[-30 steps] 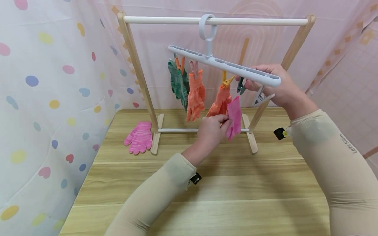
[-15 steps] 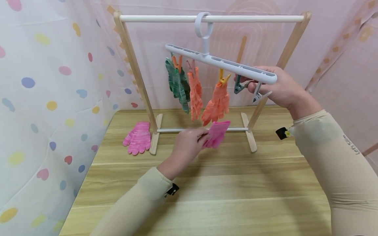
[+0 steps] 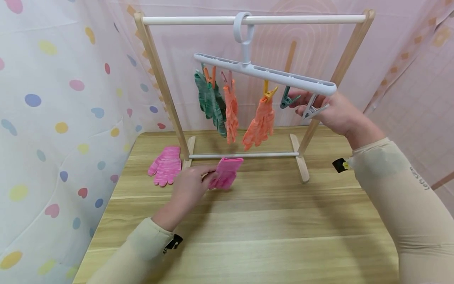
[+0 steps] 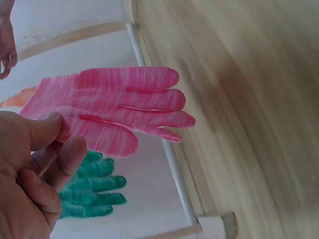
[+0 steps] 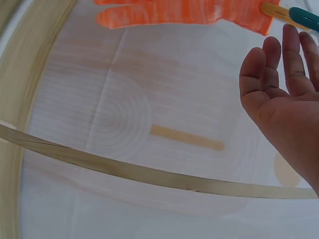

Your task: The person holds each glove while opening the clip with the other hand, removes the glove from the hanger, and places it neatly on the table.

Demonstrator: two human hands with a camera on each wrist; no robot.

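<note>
My left hand (image 3: 209, 177) pinches a pink glove (image 3: 227, 176) by its cuff, low over the table in front of the rack's bottom bar. In the left wrist view, the thumb and fingers of the left hand (image 4: 60, 139) hold the pink glove (image 4: 124, 99), whose fingers stick out flat. My right hand (image 3: 298, 103) is open beside the right end of the white clip hanger (image 3: 269, 75), by a teal clip (image 3: 285, 99). In the right wrist view, the right hand (image 5: 271, 50) shows straight fingers near the teal clip (image 5: 304, 17), holding nothing.
The hanger hangs tilted from the wooden rack's white top rail (image 3: 301, 19). A green glove (image 3: 209, 100) and two orange gloves (image 3: 231, 110) (image 3: 260, 122) are clipped to it. A second pink glove (image 3: 166, 165) lies on the wooden table (image 3: 269, 221) by the rack's left foot. A dotted curtain (image 3: 53, 118) hangs left.
My left hand has carried the pink glove down and left, from beside the hanging orange glove to just above the table. My right hand has let go of the clip and opened.
</note>
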